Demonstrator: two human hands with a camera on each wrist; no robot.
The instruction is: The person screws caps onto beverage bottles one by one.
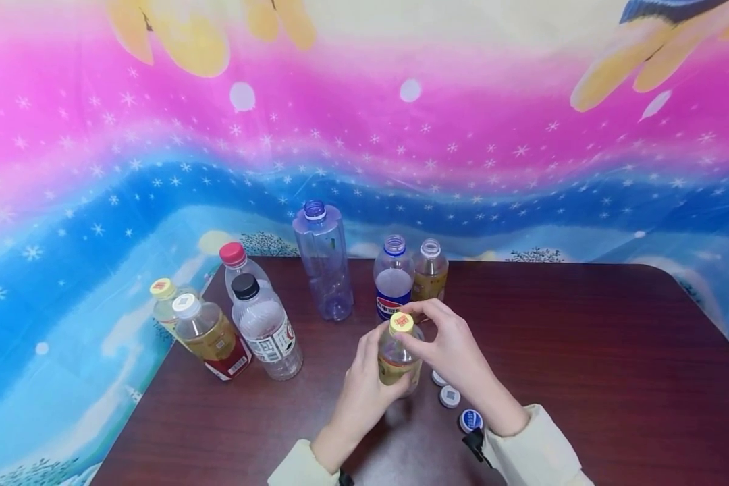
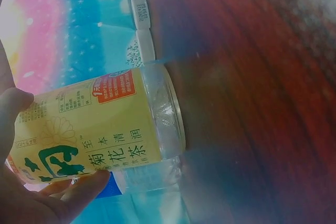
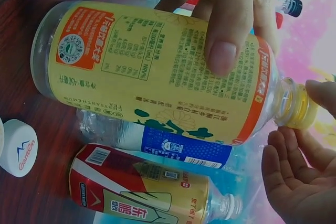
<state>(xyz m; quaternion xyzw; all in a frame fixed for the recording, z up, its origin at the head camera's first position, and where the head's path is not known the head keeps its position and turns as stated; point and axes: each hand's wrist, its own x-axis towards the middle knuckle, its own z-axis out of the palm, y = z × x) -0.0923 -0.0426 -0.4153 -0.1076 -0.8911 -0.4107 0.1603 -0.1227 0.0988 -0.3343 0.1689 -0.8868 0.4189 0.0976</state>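
A bottle with a yellow label stands upright near the table's middle, its yellow cap on the neck. My left hand grips its body from the left, thumb across the label in the right wrist view. My right hand pinches the yellow cap between thumb and forefinger; its other fingers hang beside the neck. Just behind stand an uncapped bottle with a blue label and an uncapped gold-labelled bottle. Loose caps, one of them blue, lie beneath and beside the right forearm.
Several capped bottles stand at the left, among them one with a black cap, one with a red cap and one with a white cap. A tall uncapped purple-tinted bottle stands at the back. A patterned cloth hangs behind the table.
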